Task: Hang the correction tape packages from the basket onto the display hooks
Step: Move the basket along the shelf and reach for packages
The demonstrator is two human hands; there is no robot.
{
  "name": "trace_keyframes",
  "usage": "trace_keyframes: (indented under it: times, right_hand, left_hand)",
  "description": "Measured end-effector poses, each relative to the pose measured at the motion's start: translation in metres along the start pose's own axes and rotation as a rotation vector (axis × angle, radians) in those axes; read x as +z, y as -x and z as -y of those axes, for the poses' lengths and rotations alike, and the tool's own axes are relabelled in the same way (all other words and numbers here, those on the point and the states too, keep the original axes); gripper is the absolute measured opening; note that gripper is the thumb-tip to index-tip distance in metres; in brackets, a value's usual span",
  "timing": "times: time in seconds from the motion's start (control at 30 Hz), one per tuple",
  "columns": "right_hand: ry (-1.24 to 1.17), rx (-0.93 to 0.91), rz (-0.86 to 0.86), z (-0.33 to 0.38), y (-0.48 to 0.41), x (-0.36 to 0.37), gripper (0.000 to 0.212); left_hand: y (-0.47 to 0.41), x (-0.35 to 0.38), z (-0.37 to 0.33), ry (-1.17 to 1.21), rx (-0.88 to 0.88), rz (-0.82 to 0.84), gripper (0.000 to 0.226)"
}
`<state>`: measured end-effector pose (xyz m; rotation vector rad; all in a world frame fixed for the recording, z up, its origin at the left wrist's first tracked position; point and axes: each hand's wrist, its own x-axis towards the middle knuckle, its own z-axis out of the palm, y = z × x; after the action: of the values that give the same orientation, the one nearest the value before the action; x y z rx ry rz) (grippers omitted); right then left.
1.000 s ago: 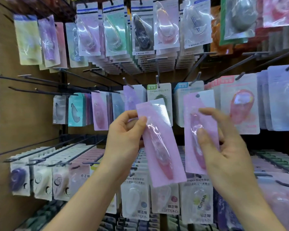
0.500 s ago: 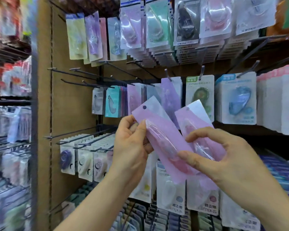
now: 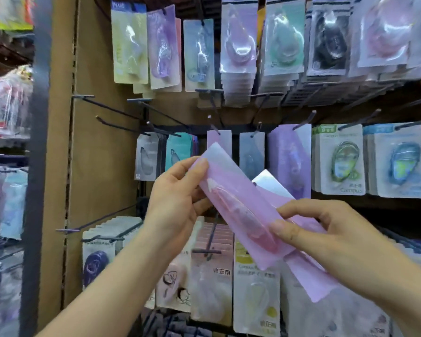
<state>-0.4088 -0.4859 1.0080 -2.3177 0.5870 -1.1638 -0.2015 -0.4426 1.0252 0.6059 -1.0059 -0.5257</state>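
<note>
- My left hand is raised in front of the display. The thumb lies on the face of the front package near its upper left edge, and the fingers curl behind it, so the hand grips this package.
- The front package is pink and tilted, with its pale header end up and left and its lower end down and right. A pink tape body shows through the clear blister.
- My right hand has curled fingers. The index finger hooks over the rear package and pinches it. The thumb pad rests on the lower part of the front package.
- The rear package is pink, lies behind the front one and is tilted the same way. Its white corner shows above my right hand and its lower end sticks out below.
- Both packages are held in the air in front of the middle row of hooks.
- A hung pink package sits on its hook just behind the front package's header.
- Bare hooks project from the brown panel to the left.
- Blur hides the hang holes.
</note>
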Motion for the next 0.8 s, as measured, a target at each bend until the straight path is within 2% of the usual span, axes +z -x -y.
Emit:
trace_keyframes:
  times: [0.17, 0.37, 0.53, 0.6, 0.73, 0.8]
  right_hand:
    - [0.038, 0.018, -0.035, 0.015, -0.016, 0.026, 0.017]
    - [-0.029, 0.077, -0.098, 0.029, -0.042, 0.053, 0.023]
    - [-0.168, 0.148, -0.139, 0.025, -0.057, 0.064, 0.029]
    - [-0.199, 0.163, -0.121, 0.02, -0.058, 0.066, 0.032]
    - [-0.278, 0.208, -0.071, 0.02, -0.057, 0.064, 0.027]
    - [-0.288, 0.213, -0.039, 0.022, -0.057, 0.061, 0.028]
  left_hand:
    - [-0.038, -0.011, -0.022, -0.134, 0.04, 0.083, 0.012]
    - [-0.085, -0.003, -0.045, -0.473, 0.388, 0.133, 0.007]
    - [-0.106, -0.002, -0.046, -0.723, 0.559, 0.145, 0.003]
    - [-0.107, -0.002, -0.049, -0.713, 0.485, 0.156, 0.009]
    - [-0.108, 0.001, -0.054, -0.5, 0.132, 0.199, 0.005]
    - [-0.108, 0.003, -0.055, -0.418, 0.017, 0.181, 0.016]
